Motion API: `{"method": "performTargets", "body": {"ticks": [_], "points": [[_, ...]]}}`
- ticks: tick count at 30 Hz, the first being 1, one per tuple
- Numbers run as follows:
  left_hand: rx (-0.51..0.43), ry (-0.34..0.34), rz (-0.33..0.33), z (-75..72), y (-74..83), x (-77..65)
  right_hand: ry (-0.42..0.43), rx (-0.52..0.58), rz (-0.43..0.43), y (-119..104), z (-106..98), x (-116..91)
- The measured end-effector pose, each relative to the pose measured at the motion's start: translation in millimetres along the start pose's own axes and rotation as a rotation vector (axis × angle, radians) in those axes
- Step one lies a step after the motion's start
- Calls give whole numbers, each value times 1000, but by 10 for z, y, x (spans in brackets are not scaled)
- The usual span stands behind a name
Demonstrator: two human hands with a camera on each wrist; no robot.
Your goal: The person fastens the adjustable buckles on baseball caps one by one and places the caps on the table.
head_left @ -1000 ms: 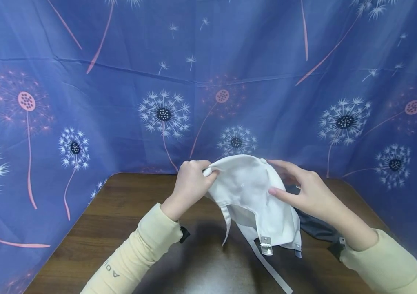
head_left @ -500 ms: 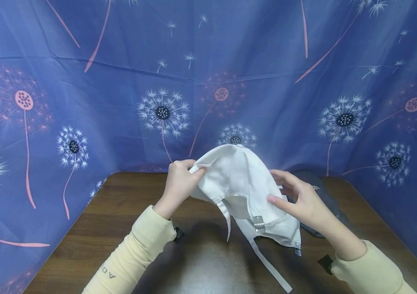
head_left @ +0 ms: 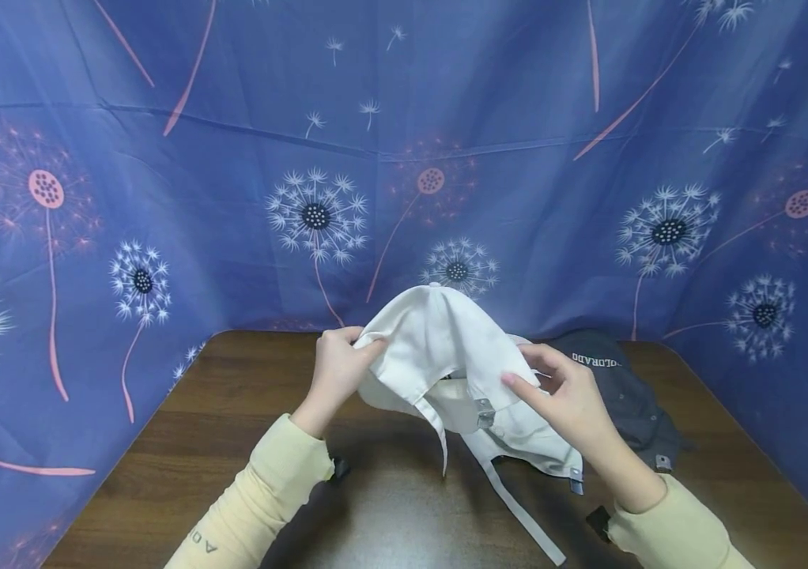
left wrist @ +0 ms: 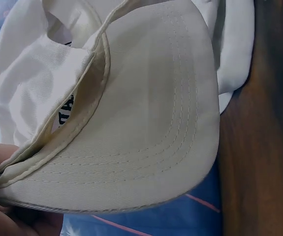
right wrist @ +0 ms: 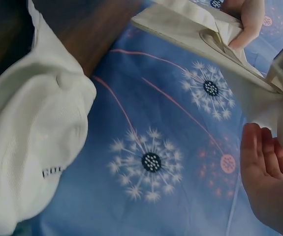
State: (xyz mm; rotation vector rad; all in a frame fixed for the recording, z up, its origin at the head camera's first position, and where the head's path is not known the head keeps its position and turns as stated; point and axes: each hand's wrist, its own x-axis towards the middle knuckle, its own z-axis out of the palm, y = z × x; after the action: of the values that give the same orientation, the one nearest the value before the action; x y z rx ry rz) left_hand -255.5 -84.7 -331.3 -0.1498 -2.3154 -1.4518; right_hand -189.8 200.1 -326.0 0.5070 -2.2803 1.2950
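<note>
A white baseball cap point(head_left: 418, 340) is held raised above the table, its back opening and metal buckle towards me. My left hand point(head_left: 336, 363) pinches its left side where brim and crown meet; in the left wrist view the underside of the brim point(left wrist: 141, 113) shows. My right hand point(head_left: 564, 395) holds the cap's right side, thumb in front and fingers behind. A second white cap point(head_left: 542, 442) lies below and behind the held one, partly hidden by it, its loose strap point(head_left: 525, 514) trailing forward. Dark lettering shows on this white cap point(right wrist: 47, 128) in the right wrist view.
To the right, a dark grey cap point(head_left: 624, 395) with white lettering lies on the brown wooden table point(head_left: 233, 403). A blue curtain point(head_left: 233, 197) with dandelion prints hangs behind the table and along its sides.
Both hands have moved left with the held white cap, separating it further from the second white cap. More of the second white cap and the dark grey cap now shows.
</note>
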Motion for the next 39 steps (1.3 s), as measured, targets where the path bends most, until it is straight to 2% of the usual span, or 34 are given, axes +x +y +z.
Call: {"method": "performTargets", "body": {"ticks": [4,8,11,23,30,39], "points": [[-5,-18,-55,5,-85,-55,30,32,49,57,72,22],[-26,-68,-114,49,-170,-127,33,49,102,85,96,40],[-40,-100,-134,84,-210,-194,33,56,131,96,95,49],[-30,-183,-54,94,-318,-429,38,-13,149,189,85,29],[23,-214,-21,94,-400,-489,20,-44,140,265,115,-16],[44,-216,16,71,-363,-508,20,-30,156,318,122,-26]]}}
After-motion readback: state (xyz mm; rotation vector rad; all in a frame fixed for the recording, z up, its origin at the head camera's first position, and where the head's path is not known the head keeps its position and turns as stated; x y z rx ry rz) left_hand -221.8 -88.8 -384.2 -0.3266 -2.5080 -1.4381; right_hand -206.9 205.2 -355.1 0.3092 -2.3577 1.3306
